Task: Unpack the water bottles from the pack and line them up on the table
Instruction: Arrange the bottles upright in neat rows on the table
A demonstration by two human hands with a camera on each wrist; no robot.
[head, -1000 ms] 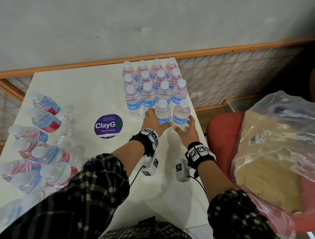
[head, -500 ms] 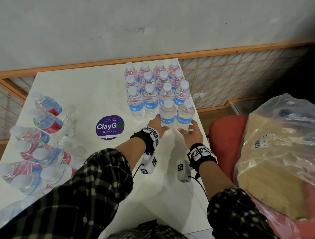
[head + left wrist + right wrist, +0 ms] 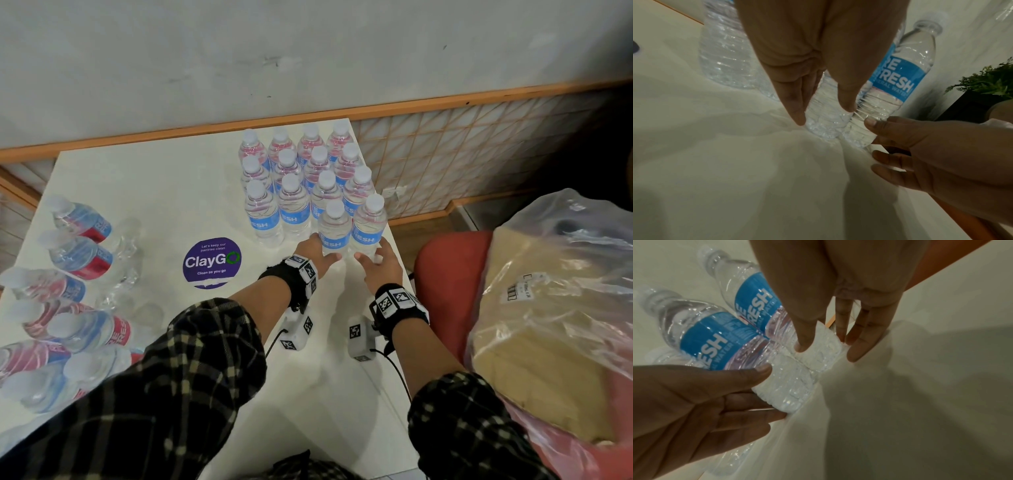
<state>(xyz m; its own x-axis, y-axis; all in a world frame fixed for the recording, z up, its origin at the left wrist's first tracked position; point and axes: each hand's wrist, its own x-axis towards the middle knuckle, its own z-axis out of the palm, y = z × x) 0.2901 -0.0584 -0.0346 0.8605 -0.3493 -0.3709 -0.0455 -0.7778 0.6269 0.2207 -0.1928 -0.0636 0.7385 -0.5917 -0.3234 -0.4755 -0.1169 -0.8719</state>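
Several upright water bottles [image 3: 294, 192] with blue labels stand in tight rows at the far right of the white table [image 3: 154, 185]. Two more stand in front of them. My left hand [image 3: 317, 248] [image 3: 824, 113] touches the base of the front left bottle [image 3: 334, 228] [image 3: 711, 340] with straight thumb and fingers on either side. My right hand [image 3: 378, 263] [image 3: 826, 350] does the same at the base of the front right bottle [image 3: 368, 222] [image 3: 898, 78]. Several bottles [image 3: 78, 253] lie on their sides at the table's left.
A purple ClayGo sticker [image 3: 212, 262] marks the table's middle. The front right bottle stands close to the table's right edge. Beyond that edge are a red chair [image 3: 452, 274] and a large clear plastic bag [image 3: 555, 308]. A green plant [image 3: 986, 81] sits past the bottles.
Both hands held the two front bottles by their bodies a second ago. They have since slid down and loosened, and the fingers now only touch the bases. The bottles stay standing.
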